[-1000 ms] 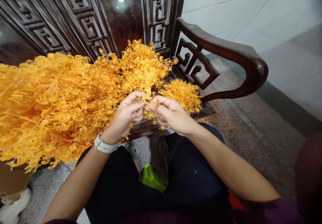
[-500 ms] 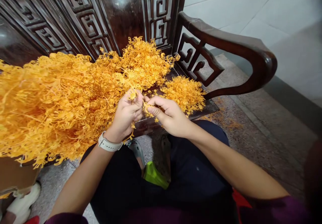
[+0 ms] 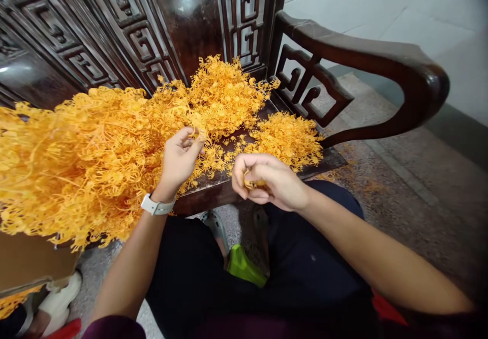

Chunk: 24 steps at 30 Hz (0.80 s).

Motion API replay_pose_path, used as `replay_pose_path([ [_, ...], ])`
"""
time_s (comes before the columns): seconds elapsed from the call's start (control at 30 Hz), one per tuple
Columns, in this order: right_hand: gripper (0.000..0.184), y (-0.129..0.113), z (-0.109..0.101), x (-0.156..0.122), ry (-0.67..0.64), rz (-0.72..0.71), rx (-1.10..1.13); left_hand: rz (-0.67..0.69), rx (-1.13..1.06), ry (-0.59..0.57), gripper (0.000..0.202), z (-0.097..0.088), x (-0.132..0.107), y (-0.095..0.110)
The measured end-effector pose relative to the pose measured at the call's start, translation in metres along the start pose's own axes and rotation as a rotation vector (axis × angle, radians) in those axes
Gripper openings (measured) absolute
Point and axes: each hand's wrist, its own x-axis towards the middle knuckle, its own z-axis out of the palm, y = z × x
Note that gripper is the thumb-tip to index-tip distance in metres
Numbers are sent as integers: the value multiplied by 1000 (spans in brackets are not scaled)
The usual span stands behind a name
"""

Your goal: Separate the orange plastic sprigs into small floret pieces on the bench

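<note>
While right hand [image 3: 270, 180], frame centre, loosely cups orange bits [image 3: 250, 182], finger gaps risk spillage; left hand [image 3: 180, 158], near-pinched, hold unclear.

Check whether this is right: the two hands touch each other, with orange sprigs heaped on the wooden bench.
No: the head view shows the left hand and right hand apart, not touching. The orange sprigs are indeed heaped on the wooden bench.

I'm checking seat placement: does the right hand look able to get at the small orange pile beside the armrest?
Probably yes: the right hand is in front of the small orange pile, with nothing visible between them; the armrest stands farther right. Orange bits in the curled fingers might hinder, though.
</note>
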Motion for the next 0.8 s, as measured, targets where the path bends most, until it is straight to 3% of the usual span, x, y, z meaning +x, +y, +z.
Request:
replay_pose_path([
  [0.13, 22, -1, -3, 6, 236, -29, 38, 104, 129, -38, 11, 15, -13, 1],
  [0.27, 12, 4, -2, 9, 458, -149, -91, 230, 359, -21, 12, 26, -30, 8],
  [0.33, 4, 8, -2, 11, 525, -215, -180, 290, 442, -25, 10, 31, -39, 12],
  [0.43, 15, 13, -2, 12, 547, -267, -301, 311, 453, -80, 10, 37, -47, 18],
  [0.53, 26, 14, -2, 13, 560, -271, -297, 200, 298, -134, 12, 40, -49, 20],
  [0.7, 35, 8, -5, 11, 588, -218, -89, -95, -184, -202, 22, 37, -41, 25],
  [0.8, 39, 6, -6, 8, 539, -231, -94, -269, -412, -240, 25, 33, -36, 29],
])
